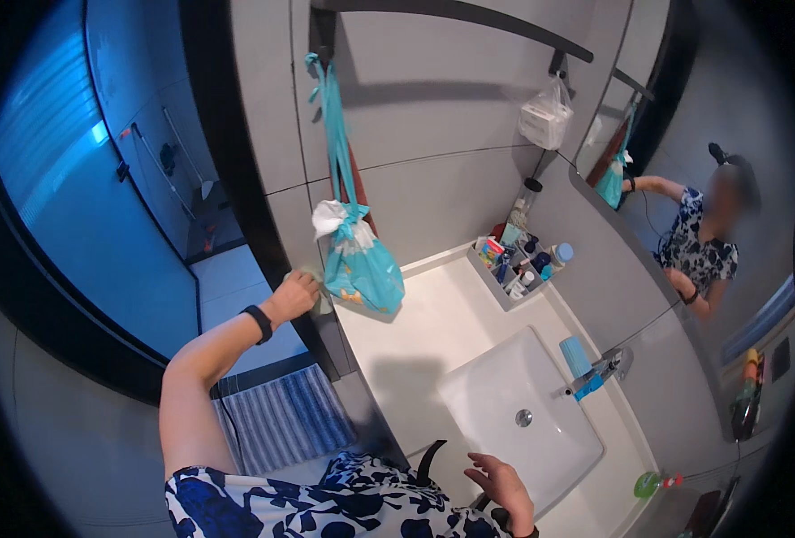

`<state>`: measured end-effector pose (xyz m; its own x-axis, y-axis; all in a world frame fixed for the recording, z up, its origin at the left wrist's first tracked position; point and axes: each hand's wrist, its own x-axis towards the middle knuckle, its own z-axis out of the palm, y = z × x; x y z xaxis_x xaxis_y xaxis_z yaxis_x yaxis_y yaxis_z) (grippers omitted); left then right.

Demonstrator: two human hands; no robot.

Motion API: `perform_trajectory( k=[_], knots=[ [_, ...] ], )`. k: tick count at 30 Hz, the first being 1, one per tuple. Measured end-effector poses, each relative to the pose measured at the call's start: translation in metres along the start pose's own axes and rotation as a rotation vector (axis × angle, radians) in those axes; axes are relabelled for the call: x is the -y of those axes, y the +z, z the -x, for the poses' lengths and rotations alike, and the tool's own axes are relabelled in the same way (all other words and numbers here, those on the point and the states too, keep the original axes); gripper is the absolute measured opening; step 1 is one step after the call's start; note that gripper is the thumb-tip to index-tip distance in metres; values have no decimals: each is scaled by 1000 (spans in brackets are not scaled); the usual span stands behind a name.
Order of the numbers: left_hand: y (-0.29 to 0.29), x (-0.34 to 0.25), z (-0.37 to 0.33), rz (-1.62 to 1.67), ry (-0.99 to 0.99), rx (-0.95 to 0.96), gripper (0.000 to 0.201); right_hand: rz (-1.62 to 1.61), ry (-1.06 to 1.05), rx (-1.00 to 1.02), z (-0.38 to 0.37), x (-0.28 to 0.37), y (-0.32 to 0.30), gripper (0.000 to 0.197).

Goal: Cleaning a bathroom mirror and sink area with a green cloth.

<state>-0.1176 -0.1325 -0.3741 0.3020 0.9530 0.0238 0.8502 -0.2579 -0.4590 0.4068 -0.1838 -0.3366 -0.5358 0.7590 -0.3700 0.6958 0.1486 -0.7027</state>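
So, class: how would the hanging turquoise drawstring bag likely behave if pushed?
The turquoise drawstring bag would probably swing, since it hangs by long straps. Its wrinkled, bunched body suggests it would dent rather than stay stiff.

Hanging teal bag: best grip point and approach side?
Probably the gathered neck of the teal bag, coming from its right, over the white counter. The neck narrows between hanging straps and bulging body; the left hand, with a pale cloth, is at its left.

At centre left, the left hand partly hides a pale cloth. The lower edge crops the right wrist. Upper right, a reflected head is blurred.
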Motion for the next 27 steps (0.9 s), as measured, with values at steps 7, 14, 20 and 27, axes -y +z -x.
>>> perform_trajectory(
  k=[7, 14, 20, 27],
  knots=[
    [-97, -82, -28, 1447, -324, 41, 36, -291, -322, -85, -72, 36, -18, 55],
    [-156, -132, -95, 2734, -461, 8, 68, -539, -575, -273, -218, 81, 17, 52],
    [-102, -108, -88, 1967, -389, -121, 61, -320, -476, -381, -292, 97, -31, 25],
    [-74, -86, -108, 1374, -418, -389, 43, -374, -824, -882, -396, 192, -117, 44]
  ],
)
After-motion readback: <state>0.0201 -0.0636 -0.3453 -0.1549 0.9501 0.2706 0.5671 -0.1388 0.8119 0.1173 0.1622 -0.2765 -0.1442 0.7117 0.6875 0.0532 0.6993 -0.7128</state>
